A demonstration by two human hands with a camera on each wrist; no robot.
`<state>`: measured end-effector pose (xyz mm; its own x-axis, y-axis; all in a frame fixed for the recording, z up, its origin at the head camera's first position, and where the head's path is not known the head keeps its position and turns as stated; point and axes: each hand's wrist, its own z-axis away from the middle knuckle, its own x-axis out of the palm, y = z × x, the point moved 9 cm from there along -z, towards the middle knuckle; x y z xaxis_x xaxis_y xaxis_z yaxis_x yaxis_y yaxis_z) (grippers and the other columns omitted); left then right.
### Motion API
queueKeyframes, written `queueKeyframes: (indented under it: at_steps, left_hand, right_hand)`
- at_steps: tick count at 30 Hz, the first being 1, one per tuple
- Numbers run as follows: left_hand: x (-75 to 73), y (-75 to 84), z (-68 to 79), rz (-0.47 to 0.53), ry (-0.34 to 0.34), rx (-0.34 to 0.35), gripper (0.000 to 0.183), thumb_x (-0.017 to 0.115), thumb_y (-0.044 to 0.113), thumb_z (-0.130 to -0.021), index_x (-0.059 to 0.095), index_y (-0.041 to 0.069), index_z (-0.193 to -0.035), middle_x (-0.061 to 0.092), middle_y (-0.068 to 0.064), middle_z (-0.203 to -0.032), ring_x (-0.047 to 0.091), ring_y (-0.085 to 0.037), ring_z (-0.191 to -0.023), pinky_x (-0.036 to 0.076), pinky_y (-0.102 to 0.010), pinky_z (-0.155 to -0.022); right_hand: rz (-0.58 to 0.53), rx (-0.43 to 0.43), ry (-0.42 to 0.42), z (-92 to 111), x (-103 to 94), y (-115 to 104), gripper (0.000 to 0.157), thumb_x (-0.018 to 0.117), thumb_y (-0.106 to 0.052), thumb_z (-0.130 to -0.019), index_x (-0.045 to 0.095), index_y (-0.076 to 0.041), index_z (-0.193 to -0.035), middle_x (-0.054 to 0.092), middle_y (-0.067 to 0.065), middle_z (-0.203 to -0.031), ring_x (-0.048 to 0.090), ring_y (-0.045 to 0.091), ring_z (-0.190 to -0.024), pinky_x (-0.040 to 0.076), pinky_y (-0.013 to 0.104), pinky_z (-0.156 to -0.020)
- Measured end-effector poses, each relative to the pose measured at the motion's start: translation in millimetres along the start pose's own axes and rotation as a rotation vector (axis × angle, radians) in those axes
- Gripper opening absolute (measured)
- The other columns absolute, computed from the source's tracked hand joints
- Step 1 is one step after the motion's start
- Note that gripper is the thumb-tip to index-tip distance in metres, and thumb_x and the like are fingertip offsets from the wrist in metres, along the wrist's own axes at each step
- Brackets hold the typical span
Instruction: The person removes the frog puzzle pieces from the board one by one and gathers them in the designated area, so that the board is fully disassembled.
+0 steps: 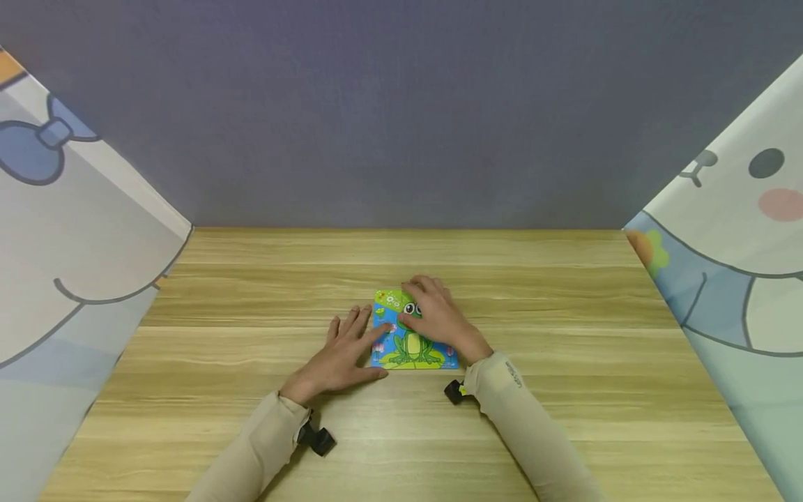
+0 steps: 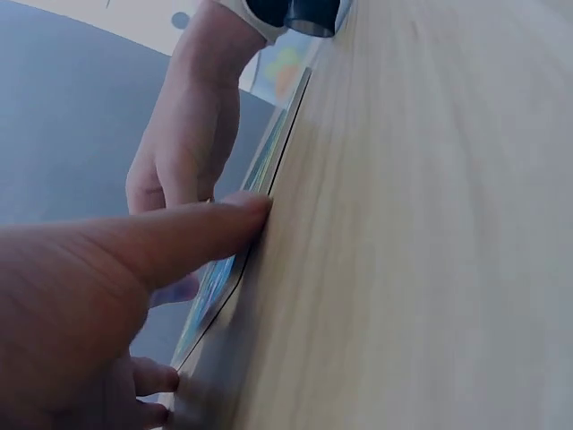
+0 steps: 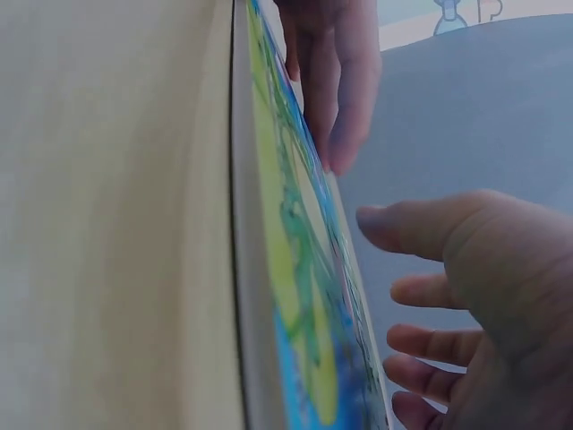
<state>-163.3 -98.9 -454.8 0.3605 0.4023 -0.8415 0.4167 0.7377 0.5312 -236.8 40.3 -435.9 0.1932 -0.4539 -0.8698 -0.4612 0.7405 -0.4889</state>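
Note:
A flat, thin picture board with a green frog on blue point(image 1: 414, 347) lies on the wooden table. My left hand point(image 1: 337, 359) is spread at its left side. The index finger reaches over the picture, and the thumb lies by the lower left corner, at the board's edge in the left wrist view. Over the upper right part is my right hand point(image 1: 442, 319), hiding that corner and some of the frog's head. In the right wrist view, its loosely bent fingers and thumb point(image 3: 403, 224) show a gap from the board point(image 3: 300, 260); nothing is gripped.
The wood-grain table point(image 1: 282, 279) runs back to a plain grey-blue panel point(image 1: 401, 118). Side panels with cartoon prints stand at the left point(image 1: 94, 230) and right point(image 1: 721, 279). Small black wrist cameras sit at both cuffs.

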Motion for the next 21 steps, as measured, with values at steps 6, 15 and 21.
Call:
queueKeyframes:
  at_steps: [6,15,21]
  left_hand:
    - [2.1,1.0,-0.1,-0.020,0.010,0.009,0.075,0.069,0.046,-0.092,0.037,0.024,-0.156,0.002,-0.021,-0.169,0.001,-0.046,-0.156,0.002,-0.074,-0.118]
    - [2.8,-0.5,-1.0,-0.030,0.005,0.009,0.076,0.067,0.047,-0.093,0.035,0.025,-0.157,0.006,-0.018,-0.170,0.001,-0.045,-0.157,0.002,-0.073,-0.118]
    - [2.5,-0.7,-1.4,-0.055,0.010,0.012,0.075,0.067,0.048,-0.092,0.036,0.025,-0.157,0.009,-0.019,-0.169,0.004,-0.046,-0.156,0.004,-0.074,-0.118]
  right_hand:
    - [0.019,0.020,-0.039,-2.8,7.5,-1.6,0.057,0.068,-0.035,-0.095,0.054,-0.007,-0.143,0.049,0.016,-0.147,0.043,0.036,-0.134,0.037,0.058,-0.112]
    - [0.086,0.008,-0.047,-8.1,15.2,-7.8,0.050,0.068,-0.034,-0.095,0.060,-0.012,-0.139,0.050,0.014,-0.147,0.045,0.035,-0.134,0.040,0.056,-0.110]
    - [0.070,0.000,-0.051,-11.9,17.5,-13.5,0.048,0.067,-0.032,-0.096,0.060,-0.011,-0.139,0.050,0.015,-0.147,0.045,0.034,-0.133,0.041,0.055,-0.110]
